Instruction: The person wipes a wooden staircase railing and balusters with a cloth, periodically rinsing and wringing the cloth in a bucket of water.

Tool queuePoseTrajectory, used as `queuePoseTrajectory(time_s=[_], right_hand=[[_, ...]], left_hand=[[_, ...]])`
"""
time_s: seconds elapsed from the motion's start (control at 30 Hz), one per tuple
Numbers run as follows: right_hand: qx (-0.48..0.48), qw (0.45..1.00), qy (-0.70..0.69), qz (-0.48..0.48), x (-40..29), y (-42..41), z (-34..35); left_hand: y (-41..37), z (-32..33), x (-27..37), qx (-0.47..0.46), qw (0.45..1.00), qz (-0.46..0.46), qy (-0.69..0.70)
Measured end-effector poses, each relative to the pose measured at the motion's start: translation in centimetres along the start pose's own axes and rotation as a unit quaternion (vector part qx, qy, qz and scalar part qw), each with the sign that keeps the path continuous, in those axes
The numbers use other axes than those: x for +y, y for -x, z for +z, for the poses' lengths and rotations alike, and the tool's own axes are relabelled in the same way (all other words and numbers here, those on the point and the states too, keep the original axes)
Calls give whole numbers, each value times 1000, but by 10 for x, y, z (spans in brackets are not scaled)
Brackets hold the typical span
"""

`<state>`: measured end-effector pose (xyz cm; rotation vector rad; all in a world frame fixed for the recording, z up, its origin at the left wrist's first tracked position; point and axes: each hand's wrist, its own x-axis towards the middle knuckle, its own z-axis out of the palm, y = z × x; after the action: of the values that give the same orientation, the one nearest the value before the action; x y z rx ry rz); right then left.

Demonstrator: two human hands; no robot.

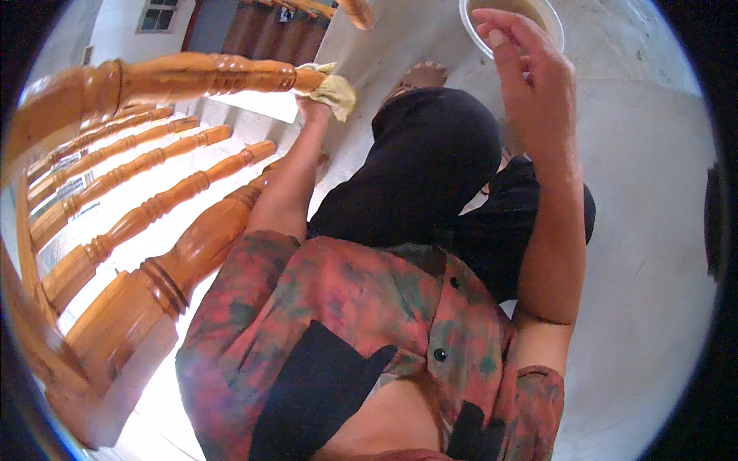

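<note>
My left hand (314, 109) is wrapped in or behind a pale yellow cloth (337, 97), which it presses around the narrow end of a turned, varnished wooden baluster (213, 74). Most of its fingers are hidden by the cloth and the wood. Over a white plastic bucket (558, 29) at the upper right, my right hand (539, 69) hangs with loosely bent fingers and nothing visible in them. Part of the bucket's rim is hidden behind this hand, and its contents are hard to make out.
More turned balusters (153, 207) and a thick newel post (155, 282) line the left side, with bright light between them. Another wooden post (356, 12) stands at the top. Grey concrete floor (640, 201) extends on the right. A sandalled foot (424, 75) is ahead of my knees.
</note>
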<state>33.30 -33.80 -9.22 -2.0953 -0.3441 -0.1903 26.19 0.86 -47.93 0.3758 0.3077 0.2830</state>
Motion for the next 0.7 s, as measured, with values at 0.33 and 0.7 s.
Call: queuePoseTrajectory(time_s=[0.33,0.7], right_hand=[[-26,999,38,3,-12,-12,2],[-41,996,16,-75,16,-14,-4]], left_hand=[[28,44,-3,195,815,39,-545],[76,215,15,-42,387,62,-919]])
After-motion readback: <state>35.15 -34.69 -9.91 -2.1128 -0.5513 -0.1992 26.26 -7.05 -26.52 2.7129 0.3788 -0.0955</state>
